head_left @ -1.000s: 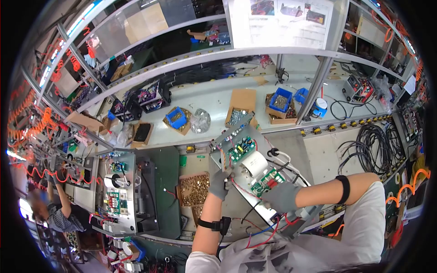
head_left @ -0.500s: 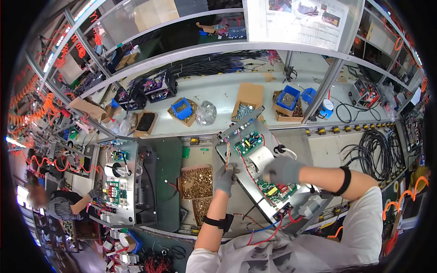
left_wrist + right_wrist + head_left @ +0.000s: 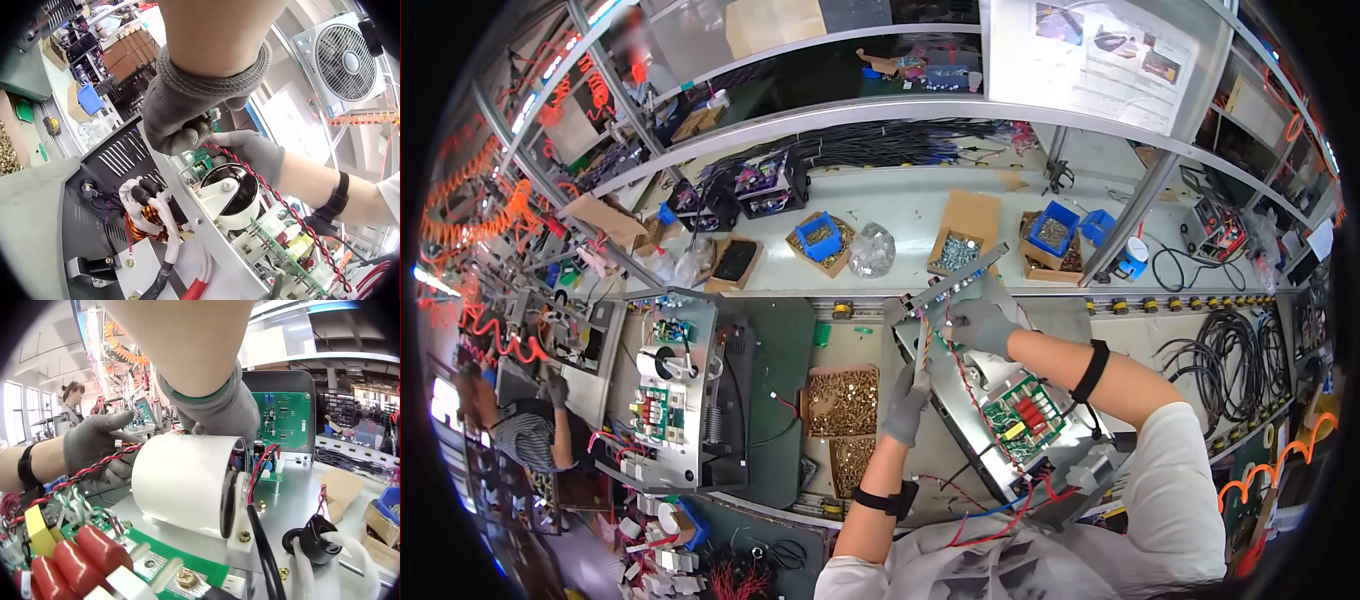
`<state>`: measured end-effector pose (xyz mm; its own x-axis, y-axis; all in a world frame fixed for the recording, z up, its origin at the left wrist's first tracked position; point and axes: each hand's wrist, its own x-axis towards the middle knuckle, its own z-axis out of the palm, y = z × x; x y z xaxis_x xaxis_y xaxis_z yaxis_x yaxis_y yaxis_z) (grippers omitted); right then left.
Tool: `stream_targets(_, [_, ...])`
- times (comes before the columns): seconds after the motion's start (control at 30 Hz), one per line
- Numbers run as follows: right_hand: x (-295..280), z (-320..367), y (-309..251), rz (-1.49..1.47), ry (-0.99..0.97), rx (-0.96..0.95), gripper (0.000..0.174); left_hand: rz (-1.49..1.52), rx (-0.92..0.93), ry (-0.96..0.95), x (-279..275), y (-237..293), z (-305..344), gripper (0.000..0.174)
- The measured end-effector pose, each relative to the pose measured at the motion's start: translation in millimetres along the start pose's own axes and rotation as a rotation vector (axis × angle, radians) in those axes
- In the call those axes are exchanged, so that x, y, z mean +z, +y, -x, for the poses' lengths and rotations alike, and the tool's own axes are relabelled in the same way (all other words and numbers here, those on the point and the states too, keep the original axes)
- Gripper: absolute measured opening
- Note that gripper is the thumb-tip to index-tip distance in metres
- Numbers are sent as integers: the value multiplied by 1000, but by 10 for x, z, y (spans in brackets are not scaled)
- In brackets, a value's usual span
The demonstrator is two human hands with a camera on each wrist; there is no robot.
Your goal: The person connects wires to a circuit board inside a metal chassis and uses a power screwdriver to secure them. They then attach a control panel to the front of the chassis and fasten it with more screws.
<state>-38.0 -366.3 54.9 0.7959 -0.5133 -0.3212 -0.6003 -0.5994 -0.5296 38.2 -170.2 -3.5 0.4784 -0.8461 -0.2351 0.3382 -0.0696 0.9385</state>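
An open metal chassis (image 3: 985, 455) lies at an angle before me, carrying a large white capacitor (image 3: 181, 481) and a green circuit board (image 3: 1025, 412) with red components. My gloved left hand (image 3: 907, 408) is at the chassis's left edge, its curled fingers gripping an orange-and-yellow twisted wire bundle (image 3: 925, 345). A small white connector (image 3: 215, 114) shows by those fingers in the left wrist view. My gloved right hand (image 3: 985, 330) reaches over the far end, past the capacitor. Its fingertips pinch a red-and-black twisted wire (image 3: 269, 187); the capacitor partly hides them in the right wrist view.
A second chassis (image 3: 695, 400) stands at the left, near another person (image 3: 535, 435). Boxes of brass fasteners (image 3: 842, 400) lie left of my left hand. Small parts boxes (image 3: 968, 215) line the back bench; coiled black cables (image 3: 1235, 360) lie at the right.
My right hand has moved from the near end of the chassis, over the capacitor, to its far end. My left hand keeps to the left edge. The head view has shifted left.
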Motion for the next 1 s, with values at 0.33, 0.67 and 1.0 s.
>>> stream_targets(0.33, [213,118,24,65,49,-260,29,-182,310,191,283,58,128,47])
stream_targets(0.67, [162,314,-162,348,40,-328,36,-154,159,534,-264,-758,27,47])
stream_targets(1.0, [207,298,-215,295,123,-456,10,-435,-21,438,-394,-1209,-198,27])
